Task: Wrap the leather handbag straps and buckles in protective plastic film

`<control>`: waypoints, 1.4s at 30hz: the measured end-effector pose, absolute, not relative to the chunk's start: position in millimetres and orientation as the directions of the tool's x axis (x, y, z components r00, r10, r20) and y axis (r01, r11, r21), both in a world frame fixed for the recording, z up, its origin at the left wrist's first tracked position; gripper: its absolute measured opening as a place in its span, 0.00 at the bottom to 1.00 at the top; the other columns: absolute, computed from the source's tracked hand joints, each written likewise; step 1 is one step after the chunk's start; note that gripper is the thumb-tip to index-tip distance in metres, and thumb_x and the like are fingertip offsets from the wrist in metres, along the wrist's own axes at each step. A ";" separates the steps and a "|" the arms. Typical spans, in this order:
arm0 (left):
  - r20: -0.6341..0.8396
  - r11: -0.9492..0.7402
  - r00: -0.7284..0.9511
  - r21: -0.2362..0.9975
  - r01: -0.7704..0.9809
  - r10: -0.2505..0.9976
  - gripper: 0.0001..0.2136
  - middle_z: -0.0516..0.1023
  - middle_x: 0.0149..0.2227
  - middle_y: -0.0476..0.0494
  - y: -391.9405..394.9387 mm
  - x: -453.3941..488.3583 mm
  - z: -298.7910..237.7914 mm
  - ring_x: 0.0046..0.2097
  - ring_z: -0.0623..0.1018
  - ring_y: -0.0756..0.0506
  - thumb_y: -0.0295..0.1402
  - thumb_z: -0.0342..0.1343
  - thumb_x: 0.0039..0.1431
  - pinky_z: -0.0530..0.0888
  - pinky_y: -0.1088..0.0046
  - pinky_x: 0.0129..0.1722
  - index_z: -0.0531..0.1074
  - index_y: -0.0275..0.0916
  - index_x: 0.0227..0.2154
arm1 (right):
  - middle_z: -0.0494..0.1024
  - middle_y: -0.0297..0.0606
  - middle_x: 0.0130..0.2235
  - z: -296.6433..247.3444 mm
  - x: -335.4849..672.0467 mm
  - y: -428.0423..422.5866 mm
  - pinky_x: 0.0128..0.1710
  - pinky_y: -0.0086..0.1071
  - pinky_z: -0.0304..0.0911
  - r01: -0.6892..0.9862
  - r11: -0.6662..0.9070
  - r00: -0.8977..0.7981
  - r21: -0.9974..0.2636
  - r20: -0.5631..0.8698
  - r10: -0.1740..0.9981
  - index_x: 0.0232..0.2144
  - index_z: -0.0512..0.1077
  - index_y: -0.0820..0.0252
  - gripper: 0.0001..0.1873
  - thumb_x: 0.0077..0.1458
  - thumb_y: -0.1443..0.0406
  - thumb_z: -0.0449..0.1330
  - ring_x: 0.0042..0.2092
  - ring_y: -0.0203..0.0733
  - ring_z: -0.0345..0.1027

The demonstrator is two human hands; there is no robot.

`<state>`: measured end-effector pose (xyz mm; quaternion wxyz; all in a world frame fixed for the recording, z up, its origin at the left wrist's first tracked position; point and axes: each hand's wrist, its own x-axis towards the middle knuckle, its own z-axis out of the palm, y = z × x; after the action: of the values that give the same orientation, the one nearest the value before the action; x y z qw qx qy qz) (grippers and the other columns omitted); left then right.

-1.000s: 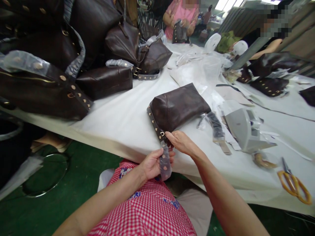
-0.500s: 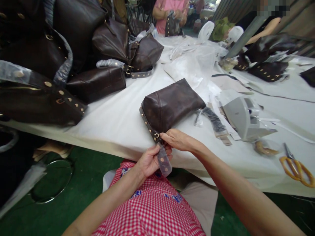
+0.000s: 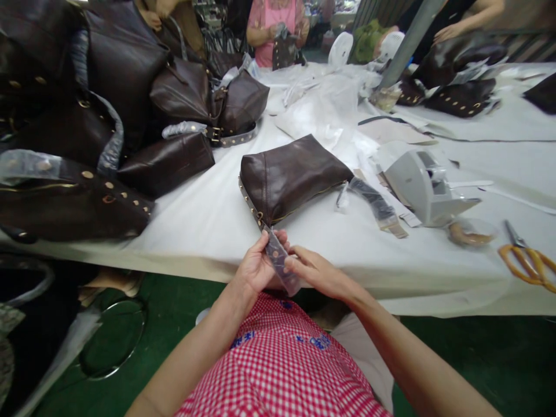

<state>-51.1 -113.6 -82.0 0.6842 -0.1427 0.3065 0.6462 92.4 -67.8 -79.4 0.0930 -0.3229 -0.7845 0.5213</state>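
A dark brown leather bag lies on its side on the white-covered table, with a gold-studded band along its near left edge. From its near corner a studded strap, wrapped in clear plastic, hangs towards me over the table edge. My left hand grips this strap close to the bag, thumb on top. At the strap's right edge, lower down, my right hand is closed with thumb and fingers on the plastic wrap. Beyond the bag's right end lies another wrapped strap.
To the right stand a grey tape dispenser, a roll of tape and orange-handled scissors. Dark bags are piled at the left. A slanted pole rises at the back, where other people handle bags.
My right hand has left the metal ring at the bag's corner and moved down onto the wrapped strap. My left hand has shifted slightly up along it. The view has turned a little.
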 end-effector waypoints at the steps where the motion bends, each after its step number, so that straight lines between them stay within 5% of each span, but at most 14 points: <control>1: -0.604 0.130 -0.014 0.194 -0.972 0.797 0.18 0.80 0.28 0.41 -112.7 -51.9 -81.3 0.30 0.80 0.49 0.32 0.44 0.70 0.79 0.72 0.36 0.74 0.31 0.28 | 0.76 0.39 0.36 -83.8 98.9 -76.3 0.35 0.31 0.61 0.407 0.229 -0.771 -0.884 -0.198 0.605 0.38 0.69 0.63 0.21 0.61 0.49 0.53 0.35 0.40 0.67; 5: -0.621 0.177 -0.013 0.244 -0.953 0.784 0.16 0.80 0.26 0.42 -112.6 -48.1 -87.6 0.29 0.80 0.50 0.30 0.48 0.68 0.78 0.74 0.36 0.74 0.31 0.26 | 0.72 0.34 0.29 -96.5 103.5 -92.0 0.33 0.31 0.58 0.342 0.179 -0.731 -0.923 -0.142 0.667 0.29 0.67 0.61 0.19 0.62 0.53 0.51 0.31 0.37 0.62; 10: -0.588 0.260 0.002 0.354 -0.898 0.809 0.09 0.80 0.27 0.43 -110.3 -50.5 -95.0 0.29 0.80 0.48 0.30 0.56 0.62 0.78 0.71 0.37 0.77 0.31 0.31 | 0.72 0.34 0.26 -97.7 84.5 -80.7 0.28 0.29 0.62 0.179 -0.063 -0.719 -0.982 -0.175 0.672 0.26 0.66 0.61 0.25 0.57 0.45 0.53 0.27 0.35 0.64; 16: -0.561 -0.032 -0.269 0.395 -0.918 0.783 0.12 0.81 0.27 0.44 -87.0 -93.9 -65.5 0.29 0.80 0.49 0.26 0.48 0.67 0.78 0.70 0.37 0.76 0.32 0.32 | 0.79 0.39 0.29 -90.4 105.0 -77.2 0.26 0.27 0.67 0.202 -0.350 -0.853 -0.914 -0.341 0.396 0.31 0.68 0.62 0.28 0.48 0.42 0.62 0.28 0.38 0.74; 22: -0.537 -0.183 -0.486 0.520 -0.834 0.689 0.13 0.78 0.23 0.46 -56.0 -167.6 -38.8 0.25 0.78 0.51 0.27 0.46 0.69 0.78 0.76 0.29 0.74 0.32 0.32 | 0.80 0.41 0.28 -86.5 171.0 -53.9 0.27 0.26 0.69 0.246 -0.412 -0.921 -0.877 -0.344 0.183 0.34 0.72 0.66 0.26 0.49 0.47 0.66 0.27 0.37 0.75; 31: -0.537 -0.057 -0.591 0.709 -0.702 0.602 0.12 0.74 0.25 0.46 -33.1 -213.2 -61.8 0.26 0.77 0.51 0.27 0.44 0.69 0.78 0.75 0.29 0.70 0.33 0.32 | 0.79 0.36 0.26 -66.6 207.1 -30.9 0.22 0.22 0.68 0.403 -0.404 -0.779 -0.821 -0.540 0.320 0.33 0.69 0.63 0.25 0.49 0.47 0.66 0.22 0.32 0.72; 34: -0.468 -0.062 -0.689 0.802 -0.594 0.553 0.06 0.76 0.33 0.43 -49.9 -206.2 -58.7 0.34 0.78 0.48 0.27 0.49 0.66 0.78 0.71 0.37 0.70 0.34 0.41 | 0.78 0.33 0.25 -51.8 191.1 -24.5 0.21 0.21 0.67 0.414 -0.350 -0.786 -0.840 -0.524 0.328 0.31 0.69 0.62 0.24 0.48 0.48 0.66 0.21 0.31 0.71; 37: -0.237 -0.139 -0.791 0.917 -0.374 0.564 0.16 0.76 0.46 0.46 -79.9 -172.3 -46.8 0.48 0.76 0.49 0.26 0.58 0.60 0.71 0.75 0.51 0.68 0.43 0.50 | 0.77 0.32 0.23 -39.0 176.4 -18.0 0.20 0.21 0.65 0.429 -0.340 -0.794 -0.837 -0.529 0.299 0.31 0.69 0.62 0.22 0.48 0.50 0.66 0.20 0.31 0.70; 39: 0.104 -0.192 -0.663 0.980 -0.061 0.741 0.21 0.75 0.51 0.45 -96.3 -134.3 -36.7 0.56 0.71 0.47 0.24 0.63 0.54 0.66 0.75 0.57 0.70 0.44 0.50 | 0.77 0.33 0.23 -32.6 167.8 -14.5 0.20 0.21 0.65 0.457 -0.326 -0.797 -0.827 -0.544 0.261 0.31 0.69 0.62 0.21 0.48 0.50 0.67 0.20 0.31 0.69; 42: 0.084 -0.084 -0.010 0.996 0.028 0.996 0.17 0.79 0.44 0.41 -99.7 -76.9 -25.0 0.54 0.73 0.41 0.21 0.68 0.42 0.66 0.73 0.54 0.78 0.40 0.38 | 0.77 0.33 0.22 -25.2 156.5 -11.9 0.20 0.22 0.65 0.484 -0.282 -0.799 -0.829 -0.550 0.243 0.32 0.70 0.61 0.21 0.48 0.50 0.67 0.19 0.32 0.69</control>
<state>-76.9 -99.7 -25.0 0.4689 0.5246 0.4881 0.5164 156.5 -11.9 -25.2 -0.0813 -0.3063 -0.5938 0.7396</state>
